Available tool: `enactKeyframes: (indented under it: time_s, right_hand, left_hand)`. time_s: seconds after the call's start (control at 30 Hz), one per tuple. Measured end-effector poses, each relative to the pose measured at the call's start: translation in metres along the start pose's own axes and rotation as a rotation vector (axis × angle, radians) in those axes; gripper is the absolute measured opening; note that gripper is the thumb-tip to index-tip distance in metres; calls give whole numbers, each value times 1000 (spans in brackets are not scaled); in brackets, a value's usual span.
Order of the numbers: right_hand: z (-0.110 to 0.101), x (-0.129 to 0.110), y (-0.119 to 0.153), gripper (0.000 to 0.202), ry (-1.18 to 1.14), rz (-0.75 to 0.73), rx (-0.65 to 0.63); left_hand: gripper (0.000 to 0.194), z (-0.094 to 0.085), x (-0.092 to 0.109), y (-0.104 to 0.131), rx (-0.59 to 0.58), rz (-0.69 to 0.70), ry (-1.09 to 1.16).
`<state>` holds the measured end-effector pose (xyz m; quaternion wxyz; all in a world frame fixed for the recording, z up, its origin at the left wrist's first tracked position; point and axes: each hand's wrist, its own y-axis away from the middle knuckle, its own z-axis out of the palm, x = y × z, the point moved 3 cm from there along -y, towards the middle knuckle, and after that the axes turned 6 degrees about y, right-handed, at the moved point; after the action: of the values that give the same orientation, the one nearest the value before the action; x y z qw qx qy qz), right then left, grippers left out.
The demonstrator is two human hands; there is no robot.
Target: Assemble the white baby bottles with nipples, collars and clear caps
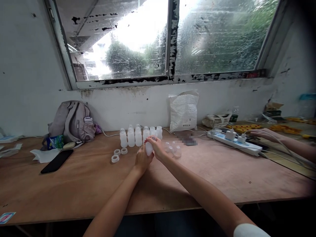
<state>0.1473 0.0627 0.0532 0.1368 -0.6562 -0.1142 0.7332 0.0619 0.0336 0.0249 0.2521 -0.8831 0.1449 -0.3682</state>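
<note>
both hands meet over the middle of the wooden table [74,184], closed around one small white bottle [149,148]. the left hand [142,160] wraps its lower part from below and the side, fingers curled shut on it; the right hand [157,147] grips over the top of the same bottle, fingers bent around its upper end — whether a cap sits under them cannot be told.

just behind the hands stands a cluster of similar white bottles [138,135], upright and close together. to the left of the hands lie three white rings [118,154] on the table, near each other but apart from the bottles. just right of the hands sit a few clear caps [174,148].

further off: a grey backpack [71,121] against the wall, a black phone [57,161] lying flat, a white bag [183,110] leaning on the wall, and a white power strip [234,143] — another person's hand [263,134] rests beside it at the right.
</note>
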Motion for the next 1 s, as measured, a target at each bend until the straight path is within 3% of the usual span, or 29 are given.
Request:
enactKeyframes:
  time_s: [0.13, 0.27, 0.43, 0.57, 0.73, 0.9, 1.0]
  right_hand:
    - [-1, 4, -6, 27, 165, -29, -81]
    - [-25, -1, -15, 32, 407, -93, -159]
    - [-53, 1, -19, 18, 746, -186, -125]
    - [-52, 16, -4, 10, 996, -224, -99]
    - [-54, 17, 12, 17, 1237, -222, -45]
    - [-86, -1, -1, 20, 1420, -116, 48]
    - [-106, -2, -9, 15, 1469, -38, 22]
  left_hand:
    - [35, -1, -16, -4, 38, 42, -64]
    - [37, 0, -29, -10, 98, 49, -86]
    - [44, -12, -51, -17, 271, -82, -89]
    - [45, -21, -66, -19, 339, -120, -93]
    - [43, -22, -66, -18, 318, -60, -101]
    - [41, -16, -57, -15, 215, 60, -105]
    - [41, -13, -52, -13, 161, 110, -111]
